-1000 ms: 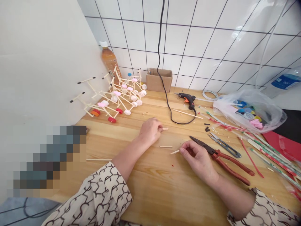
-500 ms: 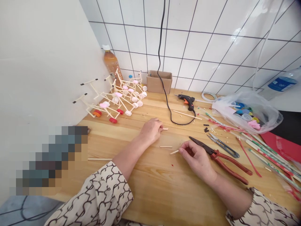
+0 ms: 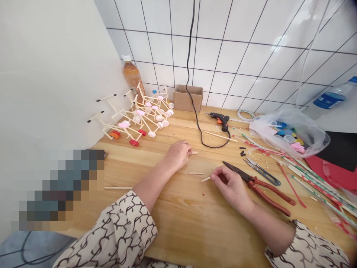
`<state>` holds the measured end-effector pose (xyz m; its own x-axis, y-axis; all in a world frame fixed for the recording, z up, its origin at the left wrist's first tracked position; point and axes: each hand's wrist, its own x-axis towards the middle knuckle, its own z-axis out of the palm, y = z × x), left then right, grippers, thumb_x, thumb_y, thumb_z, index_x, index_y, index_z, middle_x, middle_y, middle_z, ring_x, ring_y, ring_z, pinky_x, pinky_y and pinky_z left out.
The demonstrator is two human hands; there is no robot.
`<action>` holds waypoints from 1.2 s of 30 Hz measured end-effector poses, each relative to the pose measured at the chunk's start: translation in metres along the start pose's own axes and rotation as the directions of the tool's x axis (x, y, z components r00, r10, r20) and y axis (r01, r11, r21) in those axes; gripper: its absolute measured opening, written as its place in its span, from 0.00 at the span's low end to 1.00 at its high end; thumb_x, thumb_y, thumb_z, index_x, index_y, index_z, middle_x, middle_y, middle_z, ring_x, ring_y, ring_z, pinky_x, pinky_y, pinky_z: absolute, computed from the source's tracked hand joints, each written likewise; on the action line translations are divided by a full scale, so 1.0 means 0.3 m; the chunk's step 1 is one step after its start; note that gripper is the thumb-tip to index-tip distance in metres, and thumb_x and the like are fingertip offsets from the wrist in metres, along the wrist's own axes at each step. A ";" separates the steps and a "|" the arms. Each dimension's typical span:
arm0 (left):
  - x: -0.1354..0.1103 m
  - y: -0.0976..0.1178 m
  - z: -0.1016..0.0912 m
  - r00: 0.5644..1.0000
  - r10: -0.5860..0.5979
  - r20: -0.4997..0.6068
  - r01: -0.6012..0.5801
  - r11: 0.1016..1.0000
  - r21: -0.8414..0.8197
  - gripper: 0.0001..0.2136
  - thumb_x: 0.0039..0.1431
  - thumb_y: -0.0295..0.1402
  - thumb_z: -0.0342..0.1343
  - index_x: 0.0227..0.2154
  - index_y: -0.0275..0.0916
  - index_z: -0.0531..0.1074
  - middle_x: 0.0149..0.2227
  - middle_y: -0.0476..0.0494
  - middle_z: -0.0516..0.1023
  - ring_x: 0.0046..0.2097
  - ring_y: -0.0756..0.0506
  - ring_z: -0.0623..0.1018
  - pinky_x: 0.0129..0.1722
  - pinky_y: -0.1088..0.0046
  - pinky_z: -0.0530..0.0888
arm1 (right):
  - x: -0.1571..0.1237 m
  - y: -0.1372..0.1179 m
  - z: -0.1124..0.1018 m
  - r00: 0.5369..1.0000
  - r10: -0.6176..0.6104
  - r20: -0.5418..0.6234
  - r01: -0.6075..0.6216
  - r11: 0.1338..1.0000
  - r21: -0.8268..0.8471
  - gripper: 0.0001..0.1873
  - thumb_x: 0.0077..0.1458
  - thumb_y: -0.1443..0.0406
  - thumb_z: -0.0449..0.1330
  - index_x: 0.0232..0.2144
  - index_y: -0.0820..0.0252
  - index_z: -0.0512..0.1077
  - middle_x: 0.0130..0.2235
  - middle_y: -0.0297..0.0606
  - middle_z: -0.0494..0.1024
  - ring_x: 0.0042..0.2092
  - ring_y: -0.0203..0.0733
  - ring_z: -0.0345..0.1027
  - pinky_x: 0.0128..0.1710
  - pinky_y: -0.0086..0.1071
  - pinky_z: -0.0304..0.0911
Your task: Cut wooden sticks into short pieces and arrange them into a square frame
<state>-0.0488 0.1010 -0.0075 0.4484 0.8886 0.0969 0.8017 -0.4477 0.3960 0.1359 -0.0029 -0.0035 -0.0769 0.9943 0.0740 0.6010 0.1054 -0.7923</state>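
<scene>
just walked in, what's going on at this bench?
A person sits at a wooden table with both hands resting on it. The left hand pinches a short stick at its fingertips, and the right hand pinches a second stick. A loose stick lies between them. Pliers and scissors lie just right of the right hand, with a glue gun further back. Stick-and-cap models stand by the left wall.

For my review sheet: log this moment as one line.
left hand: pinching far stick piece on table | right hand: pinching near stick piece | third stick piece: loose between hands | pliers: beside right hand
</scene>
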 end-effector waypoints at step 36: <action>-0.400 -0.129 -0.266 0.986 -0.120 0.120 0.113 0.992 0.061 0.09 0.54 0.33 0.48 0.33 0.43 0.73 0.38 0.45 0.76 0.41 0.43 0.74 0.42 0.68 0.69 | 0.003 0.001 -0.004 0.999 0.030 0.023 -0.030 0.999 0.035 0.10 0.52 0.61 0.53 0.24 0.60 0.66 0.23 0.33 0.67 0.25 0.36 0.60 0.24 0.29 0.57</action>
<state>-0.1652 0.0198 0.0384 0.3933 0.9173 -0.0614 0.8700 -0.3497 0.3476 0.1369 -0.0019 -0.0028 -0.0777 0.9963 0.0364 0.5750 0.0746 -0.8148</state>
